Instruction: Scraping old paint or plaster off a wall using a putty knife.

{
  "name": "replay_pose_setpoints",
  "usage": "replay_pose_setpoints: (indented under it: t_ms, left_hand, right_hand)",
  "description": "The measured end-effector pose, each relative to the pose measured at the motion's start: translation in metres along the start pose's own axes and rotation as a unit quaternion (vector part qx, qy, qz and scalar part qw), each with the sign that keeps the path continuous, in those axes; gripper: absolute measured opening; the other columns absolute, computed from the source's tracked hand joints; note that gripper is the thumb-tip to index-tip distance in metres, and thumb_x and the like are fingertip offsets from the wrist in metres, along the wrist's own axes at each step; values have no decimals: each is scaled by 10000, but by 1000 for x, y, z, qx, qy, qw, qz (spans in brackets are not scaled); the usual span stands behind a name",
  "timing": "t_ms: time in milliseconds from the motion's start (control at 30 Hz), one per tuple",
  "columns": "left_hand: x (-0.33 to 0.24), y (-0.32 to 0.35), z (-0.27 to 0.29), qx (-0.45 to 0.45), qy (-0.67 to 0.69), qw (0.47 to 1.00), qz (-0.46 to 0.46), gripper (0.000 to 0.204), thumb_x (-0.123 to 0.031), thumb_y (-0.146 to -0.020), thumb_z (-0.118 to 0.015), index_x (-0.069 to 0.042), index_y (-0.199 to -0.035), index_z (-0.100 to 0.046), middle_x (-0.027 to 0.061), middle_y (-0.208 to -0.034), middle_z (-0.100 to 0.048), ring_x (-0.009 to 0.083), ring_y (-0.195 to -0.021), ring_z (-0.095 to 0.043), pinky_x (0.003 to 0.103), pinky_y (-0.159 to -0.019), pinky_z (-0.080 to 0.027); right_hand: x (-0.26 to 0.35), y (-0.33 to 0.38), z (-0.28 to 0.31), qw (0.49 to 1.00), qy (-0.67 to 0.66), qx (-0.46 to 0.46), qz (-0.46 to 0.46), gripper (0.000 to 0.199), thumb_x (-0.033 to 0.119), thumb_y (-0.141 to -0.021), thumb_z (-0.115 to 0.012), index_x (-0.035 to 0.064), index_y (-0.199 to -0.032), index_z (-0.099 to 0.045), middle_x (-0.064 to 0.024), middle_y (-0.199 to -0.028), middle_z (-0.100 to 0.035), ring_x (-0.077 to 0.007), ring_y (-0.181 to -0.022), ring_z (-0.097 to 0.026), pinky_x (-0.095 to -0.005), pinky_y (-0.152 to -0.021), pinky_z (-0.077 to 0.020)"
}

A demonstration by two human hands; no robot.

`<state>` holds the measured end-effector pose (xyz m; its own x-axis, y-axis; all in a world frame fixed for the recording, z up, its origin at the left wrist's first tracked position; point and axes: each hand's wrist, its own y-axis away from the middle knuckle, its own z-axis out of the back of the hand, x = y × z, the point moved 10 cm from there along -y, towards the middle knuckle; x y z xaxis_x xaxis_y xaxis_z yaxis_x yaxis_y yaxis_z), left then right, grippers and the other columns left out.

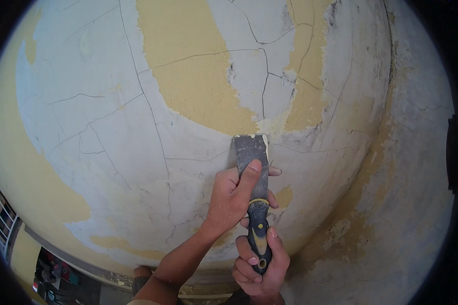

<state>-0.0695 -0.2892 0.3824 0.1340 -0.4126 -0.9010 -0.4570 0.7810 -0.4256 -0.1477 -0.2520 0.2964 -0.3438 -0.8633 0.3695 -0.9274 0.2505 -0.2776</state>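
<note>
A paint scraper [251, 148] with a wide grey metal blade and a black and yellow handle is held upright against the wall. My left hand [228, 198] grips its blade, thumb pressed flat on the front and fingertips showing past the far side. Lower down, my right hand [259, 267] is wrapped around the handle near its end. The blade's tip touches the lower edge of a yellow paint patch [193, 81], with pale bits of paint along the tip. Around it the wall [122, 137] is bare grey-white plaster with dark cracks.
A second wall [407, 168], stained and patchy, meets this one at a corner on the right. A yellow strip [51, 178] runs down the left side. At lower left are a white metal grille [2, 218] and a dark area with mixed items [56, 274].
</note>
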Motion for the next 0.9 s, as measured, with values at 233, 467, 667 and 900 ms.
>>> replay_pose_setpoints:
  t_ms: [233, 467, 667, 900]
  left_hand:
    - [-5, 0, 4, -21, 0, 1000, -18, 497, -416, -945, -397, 22, -995, -625, 91, -602, -621, 53, -424, -490, 192, -363, -347]
    - [-19, -3, 5, -13, 27, 998, -46, 510, -438, -938, -401, 16, -1015, -619, 88, -599, -615, 51, -416, -485, 188, -353, -337]
    - [11, 7, 1, 13, 16, 1000, 8, 541, -465, -931, -399, 27, -1041, -595, 86, -630, -620, 72, -462, -526, 200, -405, -388]
    - [102, 57, 3, 31, 43, 998, 32, 474, -381, -975, -333, 3, -1212, -475, 99, -970, -618, 103, -801, -567, 223, -629, -447]
  right_hand:
    - [-2, -3, -7, 999, -32, 23, -4, 486, 441, -956, -270, 90, -1281, -356, -21, -668, -385, -75, -354, -249, -218, -375, -240]
    - [3, -8, -6, 997, -73, -6, 14, 488, 452, -956, -264, 108, -1288, -361, -20, -672, -386, -80, -347, -255, -227, -375, -242]
    - [-5, 2, 18, 999, -38, -21, 5, 398, 420, -949, -313, 87, -1139, -420, -32, -663, -391, -78, -359, -254, -205, -360, -256]
    - [27, 18, 57, 968, 189, -89, 136, 495, 388, -922, -391, 15, -1247, -412, -51, -671, -466, -69, -352, -269, -218, -360, -240]
